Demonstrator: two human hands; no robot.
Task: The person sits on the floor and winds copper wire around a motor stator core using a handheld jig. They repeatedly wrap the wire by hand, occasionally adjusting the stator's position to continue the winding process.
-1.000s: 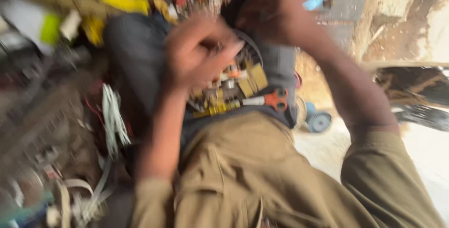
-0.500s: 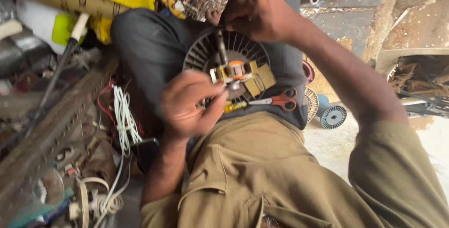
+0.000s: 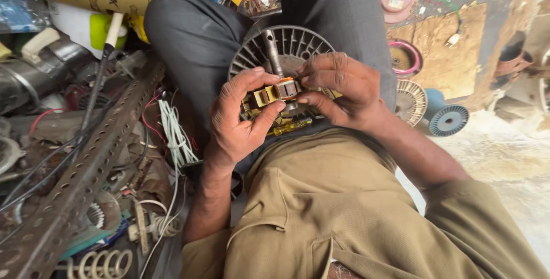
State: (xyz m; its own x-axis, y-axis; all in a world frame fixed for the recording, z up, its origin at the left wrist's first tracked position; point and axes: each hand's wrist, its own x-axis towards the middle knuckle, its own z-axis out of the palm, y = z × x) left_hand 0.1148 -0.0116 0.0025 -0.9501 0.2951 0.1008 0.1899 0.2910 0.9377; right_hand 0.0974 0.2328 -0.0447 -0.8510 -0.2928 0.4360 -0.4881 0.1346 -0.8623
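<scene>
Both hands, left hand (image 3: 240, 118) and right hand (image 3: 338, 90), are gripping the motor core (image 3: 278, 91). At 12 o'clock, its shaft (image 3: 272, 50) is overlapping the finned fan housing (image 3: 298, 41).

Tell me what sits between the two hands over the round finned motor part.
In the head view, a small brass-coloured block on the metal shaft lies between the left hand and right hand, pinched by both, above the finned motor part.

Single head cam, worn by person; looks steeply down at own lap, close range; both hands centre frame. No 2nd view.
</scene>
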